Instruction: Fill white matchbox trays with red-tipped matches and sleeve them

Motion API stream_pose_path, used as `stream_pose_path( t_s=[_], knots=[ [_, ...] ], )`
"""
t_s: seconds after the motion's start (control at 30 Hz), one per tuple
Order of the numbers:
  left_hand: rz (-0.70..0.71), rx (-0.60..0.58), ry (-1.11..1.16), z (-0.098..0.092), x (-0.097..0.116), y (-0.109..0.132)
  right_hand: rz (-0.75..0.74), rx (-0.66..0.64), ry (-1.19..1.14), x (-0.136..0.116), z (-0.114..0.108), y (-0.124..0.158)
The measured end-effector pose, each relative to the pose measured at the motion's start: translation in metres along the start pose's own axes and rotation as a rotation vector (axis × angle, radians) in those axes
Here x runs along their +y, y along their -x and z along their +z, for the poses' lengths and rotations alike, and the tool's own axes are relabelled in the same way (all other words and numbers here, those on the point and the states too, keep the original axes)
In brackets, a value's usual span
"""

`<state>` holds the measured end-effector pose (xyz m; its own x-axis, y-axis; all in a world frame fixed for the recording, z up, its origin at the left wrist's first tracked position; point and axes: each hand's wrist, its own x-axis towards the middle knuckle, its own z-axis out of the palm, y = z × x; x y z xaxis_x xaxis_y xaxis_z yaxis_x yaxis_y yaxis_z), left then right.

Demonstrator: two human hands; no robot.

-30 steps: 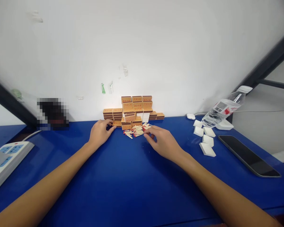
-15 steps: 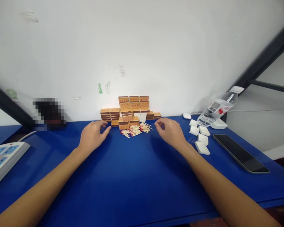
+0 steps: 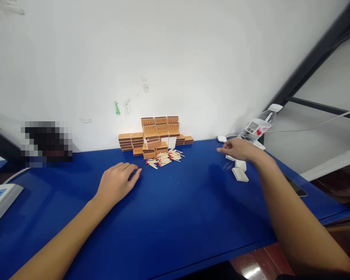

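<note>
My left hand (image 3: 118,182) rests on the blue table, fingers loosely curled and thumb apart, with nothing in it. Just beyond it stands a stack of orange matchboxes (image 3: 160,128) against the wall. A pile of red-tipped matches (image 3: 165,157) lies in front of the boxes. My right hand (image 3: 237,149) hovers over several small white box-like pieces (image 3: 240,175) and hides some of them. Its fingers are loosely bent, slightly blurred, with a gap at the thumb; I see nothing held.
A clear plastic bottle (image 3: 256,126) leans at the right, behind my right hand. A white rounded case (image 3: 222,138) lies near the wall. My right forearm mostly covers a phone (image 3: 297,188). At the left is a power strip (image 3: 2,202).
My right hand has moved right, from beside the matches to above the white pieces. My left hand has drawn back slightly from the matchboxes. The view has shifted to the right.
</note>
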<state>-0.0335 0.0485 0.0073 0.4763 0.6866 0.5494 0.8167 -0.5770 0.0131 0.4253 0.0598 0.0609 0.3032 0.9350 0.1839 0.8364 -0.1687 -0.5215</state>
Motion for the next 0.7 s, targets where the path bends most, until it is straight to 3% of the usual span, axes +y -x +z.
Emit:
stream_pose_path(
  t_s=[0.07,0.17,0.27,0.4,0.53,0.63,0.7],
  knots=[
    [0.025,0.002,-0.010,-0.001,0.002,0.000,0.085,-0.140,0.152,0.011,-0.014,0.017],
    [0.061,-0.001,-0.014,-0.003,0.007,0.000,0.164,-0.218,0.328,0.024,-0.023,0.045],
    [0.086,-0.003,-0.011,-0.003,0.010,0.001,0.185,-0.242,0.439,0.031,-0.019,0.066],
    [0.102,-0.003,-0.009,-0.003,0.012,0.001,0.089,-0.267,0.496,0.025,-0.004,0.081],
    [0.129,-0.005,0.017,-0.004,0.013,0.002,-0.140,-0.307,0.452,-0.017,0.013,0.095],
    [0.176,-0.021,0.135,-0.005,0.017,0.004,-0.544,-0.382,0.286,-0.073,0.036,0.112],
    [0.204,-0.049,0.251,-0.005,0.021,0.005,-0.705,-0.415,0.240,-0.110,0.054,0.122]
  ],
)
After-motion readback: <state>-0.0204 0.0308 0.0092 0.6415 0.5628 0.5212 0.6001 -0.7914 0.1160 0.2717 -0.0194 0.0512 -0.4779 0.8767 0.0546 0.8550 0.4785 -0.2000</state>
